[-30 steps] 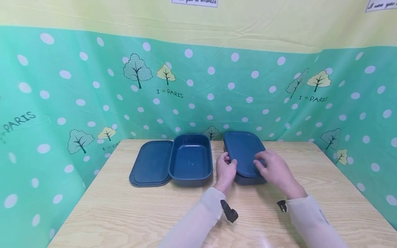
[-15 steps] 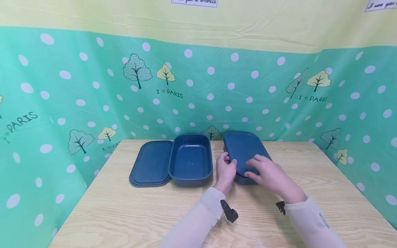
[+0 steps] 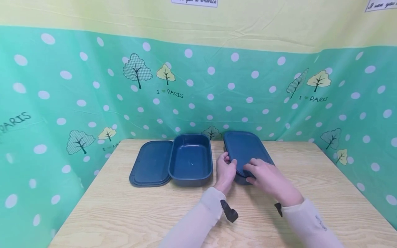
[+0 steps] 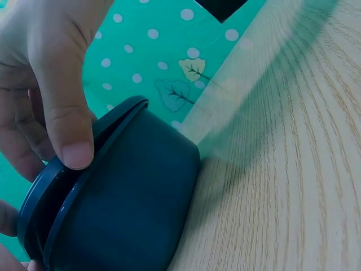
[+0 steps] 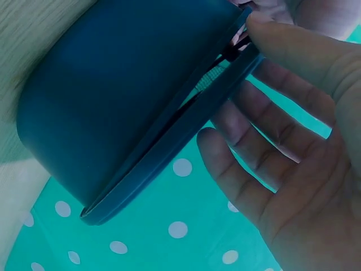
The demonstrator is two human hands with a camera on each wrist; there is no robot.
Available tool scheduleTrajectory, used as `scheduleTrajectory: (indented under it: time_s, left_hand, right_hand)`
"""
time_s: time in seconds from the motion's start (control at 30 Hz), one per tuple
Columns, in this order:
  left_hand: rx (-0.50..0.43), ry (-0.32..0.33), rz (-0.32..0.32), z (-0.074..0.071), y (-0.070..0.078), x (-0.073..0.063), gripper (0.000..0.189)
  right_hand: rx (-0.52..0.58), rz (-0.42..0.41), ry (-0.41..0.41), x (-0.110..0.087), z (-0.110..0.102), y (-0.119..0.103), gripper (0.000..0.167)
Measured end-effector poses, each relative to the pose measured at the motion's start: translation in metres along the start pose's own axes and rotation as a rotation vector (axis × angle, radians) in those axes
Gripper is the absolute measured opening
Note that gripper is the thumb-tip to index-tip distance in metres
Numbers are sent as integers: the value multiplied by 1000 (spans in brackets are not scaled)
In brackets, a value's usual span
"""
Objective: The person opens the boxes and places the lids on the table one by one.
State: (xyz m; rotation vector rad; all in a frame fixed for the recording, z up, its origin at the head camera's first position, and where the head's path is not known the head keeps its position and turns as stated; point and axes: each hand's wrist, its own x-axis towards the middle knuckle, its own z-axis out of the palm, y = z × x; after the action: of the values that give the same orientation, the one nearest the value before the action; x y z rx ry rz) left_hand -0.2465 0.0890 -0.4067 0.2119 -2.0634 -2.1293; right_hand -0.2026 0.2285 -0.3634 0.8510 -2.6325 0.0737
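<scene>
A dark blue lid (image 3: pixel 246 148) lies over a dark blue food container (image 3: pixel 243 179) on the right of the table. My left hand (image 3: pixel 225 171) holds the lid's left edge; in the left wrist view its thumb (image 4: pixel 70 135) lies across the rim. At the lid's near edge is my right hand (image 3: pixel 268 177), pinching the rim, with the thumb (image 5: pixel 293 48) at the edge and the fingers (image 5: pixel 237 169) over the top. Both wrist views show a narrow gap between lid and container (image 5: pixel 124 84), so the lid is not flush there.
A second dark blue container (image 3: pixel 190 158) stands uncovered to the left, nothing seen inside. Beside it another lid (image 3: pixel 152 163) lies flat, touching or nearly touching it. The wooden table (image 3: pixel 124 217) ends at a green dotted curtain (image 3: pixel 204 96).
My right hand has moved left and nearer along the lid's near edge, and its thumb has come down at the rim. The left hand stays where it was.
</scene>
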Motion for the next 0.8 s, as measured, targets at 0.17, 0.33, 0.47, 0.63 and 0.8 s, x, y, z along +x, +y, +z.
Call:
scheduleTrajectory:
  time_s: [0.17,0.33,0.47,0.63,0.8]
  left_hand:
    - [3,2,2,1,0,0,43]
    - [1,5,5,0,1,0,44]
    - [-3,8,6,1,0,0,43]
    - [2,8,6,1,0,-1,42]
    - [11,7,5,0,1,-2,44]
  right_hand:
    - [-23,-2,-15,0,2,-2,31]
    - [-33,0,-32,1,2,-3,31]
    - [-42,-4,-25,2,2,-5,29]
    - [-64,-14,-5,1,4,-6,26]
    - [-86,-4,-12,1,4,-8,24]
